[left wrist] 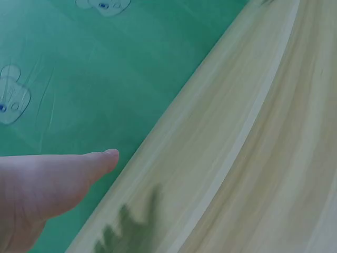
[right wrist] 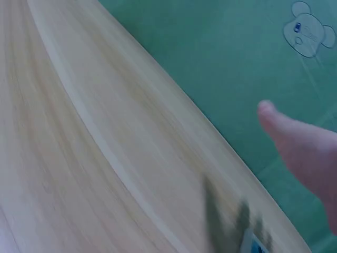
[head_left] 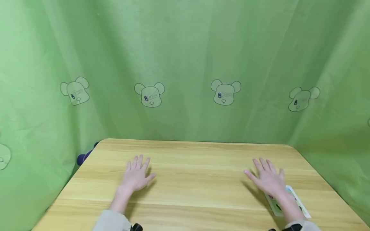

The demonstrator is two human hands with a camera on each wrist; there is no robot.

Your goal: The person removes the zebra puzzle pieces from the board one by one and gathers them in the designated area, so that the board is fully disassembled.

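Note:
My left hand (head_left: 137, 175) is held over the left part of the wooden table (head_left: 196, 179), fingers spread and palm down, with nothing in it. On the right, my right hand (head_left: 268, 179) has its fingers spread the same way and is also without any object. Under the right hand and wrist lies a flat rectangular card (head_left: 297, 202) with a pale border and a green picture, partly hidden by the forearm. Each wrist view catches mainly a thumb (left wrist: 100, 163), with the hand's shadow on the wood; a corner of the card (right wrist: 257, 244) shows in the right wrist view.
A green curtain (head_left: 185, 57) printed with bear heads hangs behind the table and along both sides. Beyond the table's left edge, a purple object (head_left: 83, 158) is partly hidden.

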